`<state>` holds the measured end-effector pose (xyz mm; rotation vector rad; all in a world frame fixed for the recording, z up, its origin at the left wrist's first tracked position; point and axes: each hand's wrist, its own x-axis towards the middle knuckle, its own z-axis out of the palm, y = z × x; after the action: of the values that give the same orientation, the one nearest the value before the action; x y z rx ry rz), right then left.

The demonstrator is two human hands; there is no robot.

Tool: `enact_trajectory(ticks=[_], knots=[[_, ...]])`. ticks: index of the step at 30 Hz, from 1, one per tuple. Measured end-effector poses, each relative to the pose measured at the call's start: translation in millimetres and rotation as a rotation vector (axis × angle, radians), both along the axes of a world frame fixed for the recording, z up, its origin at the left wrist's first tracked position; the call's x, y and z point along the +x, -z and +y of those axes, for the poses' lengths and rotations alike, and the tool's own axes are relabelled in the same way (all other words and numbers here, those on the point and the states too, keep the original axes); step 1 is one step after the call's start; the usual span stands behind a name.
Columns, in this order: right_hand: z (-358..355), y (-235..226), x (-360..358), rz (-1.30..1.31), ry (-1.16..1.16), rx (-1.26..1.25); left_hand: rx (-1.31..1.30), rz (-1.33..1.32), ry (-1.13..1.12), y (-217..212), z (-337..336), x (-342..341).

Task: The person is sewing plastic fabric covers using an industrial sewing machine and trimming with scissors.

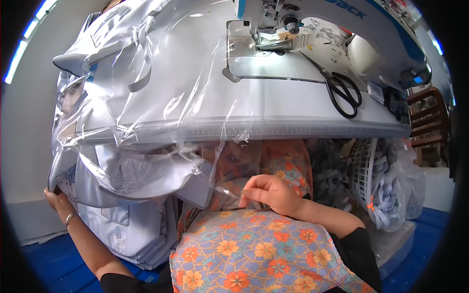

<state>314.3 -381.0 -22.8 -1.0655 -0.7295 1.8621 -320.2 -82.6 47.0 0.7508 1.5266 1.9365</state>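
A sheet of clear plastic film [195, 122] drapes off the front edge of the sewing table [293, 105] and hangs down toward the person's lap. Its lower end is pinched between the thumb and fingers of the right hand [271, 193], which is closed on the film just above the flowered cloth [254, 254] covering the knees. The left hand [57, 200] is down past the table's left corner, fingers curled onto the edge of a pale grey fabric piece [122, 215] with a small printed figure on it (it belongs to a hanging stack of like pieces, partly wrapped in the same film).

Judging from the grips, the step in hand looks like drawing the film and one grey piece free from the bundle below the table's front edge. The next move would call for a steady pull with both hands together, since the film is thin, creased and caught over the table edge, and it could tear or drag its neighbours along.

Farther out, black-handled scissors [342, 90] lie toward the table's right end, beside the sewing machine [312, 19] at the back edge. Under the right end stands a white mesh basket [364, 171] of pale scraps.
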Motion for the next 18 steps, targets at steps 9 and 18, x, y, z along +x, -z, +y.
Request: enact_trajectory(ticks=[9, 18], knots=[[17.7, -8.2, 2.4, -0.004, 0.278, 0.029, 0.041, 0.215, 0.129, -3.2, 27.3, -41.0], [42.5, -15.8, 15.0, 0.13, 0.558, -0.065, -0.079, 0.946, 0.004, -0.1, 26.5, -23.2]])
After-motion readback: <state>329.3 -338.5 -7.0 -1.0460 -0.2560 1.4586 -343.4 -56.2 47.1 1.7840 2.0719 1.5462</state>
